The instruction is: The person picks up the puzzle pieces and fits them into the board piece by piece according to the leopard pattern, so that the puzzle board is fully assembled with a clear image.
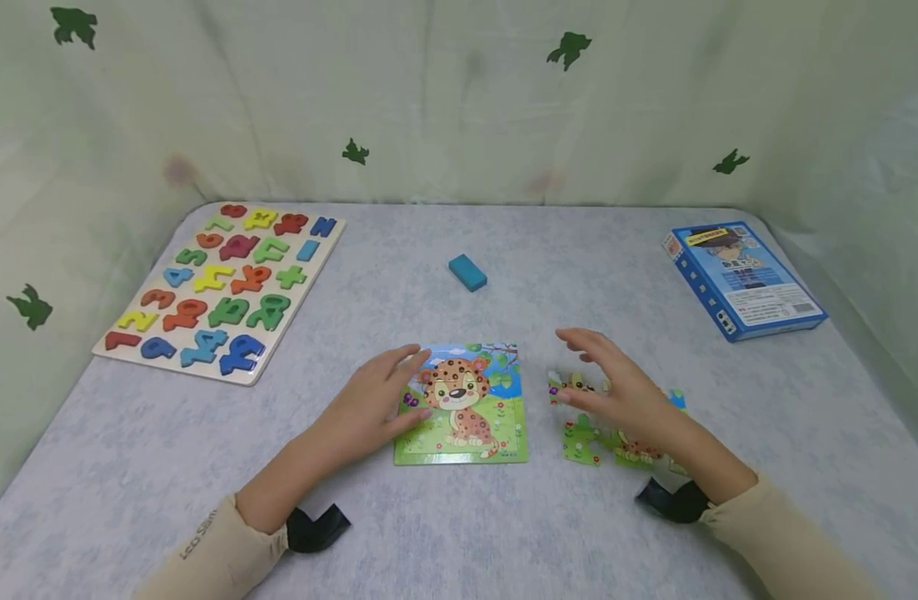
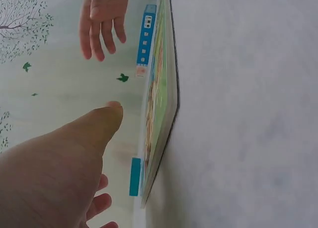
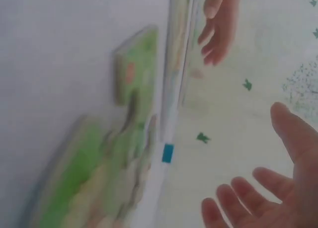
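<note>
A square leopard picture puzzle (image 1: 474,429) lies flat on the table, its picture whole. Above its left side hovers my left hand (image 1: 369,400), fingers loosely bent and apart from the thumb. Several loose puzzle pieces (image 1: 581,443) with green grass and leopard parts lie to the right, some hidden under my right hand (image 1: 635,396). That hand is held over them with thumb and fingers spread, nothing between them. From the left wrist view, the thumb stands clear of the puzzle's edge (image 2: 171,89). The right wrist view shows blurred pieces (image 3: 136,69) below the relaxed right fingers.
A teal block (image 1: 468,272) lies behind the puzzle. At the back left is a board of coloured numbers (image 1: 279,354); at the back right, a blue box (image 1: 751,283). A pale curtain (image 1: 459,100) with green bird shapes hangs behind the table.
</note>
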`<action>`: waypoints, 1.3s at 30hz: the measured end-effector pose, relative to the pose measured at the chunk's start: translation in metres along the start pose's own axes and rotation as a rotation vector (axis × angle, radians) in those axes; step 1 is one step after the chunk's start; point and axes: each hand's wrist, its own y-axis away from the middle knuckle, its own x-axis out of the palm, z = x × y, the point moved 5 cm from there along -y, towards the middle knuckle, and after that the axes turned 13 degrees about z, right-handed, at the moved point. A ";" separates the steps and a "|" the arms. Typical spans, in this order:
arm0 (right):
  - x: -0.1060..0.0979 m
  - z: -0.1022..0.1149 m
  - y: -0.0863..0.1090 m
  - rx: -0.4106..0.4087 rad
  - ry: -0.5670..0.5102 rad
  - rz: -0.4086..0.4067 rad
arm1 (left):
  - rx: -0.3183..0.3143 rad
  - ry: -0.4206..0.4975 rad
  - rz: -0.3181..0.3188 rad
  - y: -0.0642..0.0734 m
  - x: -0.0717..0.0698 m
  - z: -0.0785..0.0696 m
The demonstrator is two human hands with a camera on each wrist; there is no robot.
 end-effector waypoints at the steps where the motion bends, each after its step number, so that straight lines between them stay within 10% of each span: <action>1: -0.001 -0.002 0.004 0.007 0.007 -0.013 | -0.019 0.010 0.001 0.004 -0.001 0.002; 9: 0.002 -0.025 0.018 0.099 0.017 -0.011 | -0.095 0.139 0.080 0.029 0.003 0.015; 21: 0.011 -0.048 0.018 0.116 0.067 0.027 | -0.032 0.116 0.105 0.031 0.012 0.018; 39: 0.008 -0.019 0.015 -0.008 0.137 -0.066 | -0.042 0.109 0.100 0.032 0.012 0.018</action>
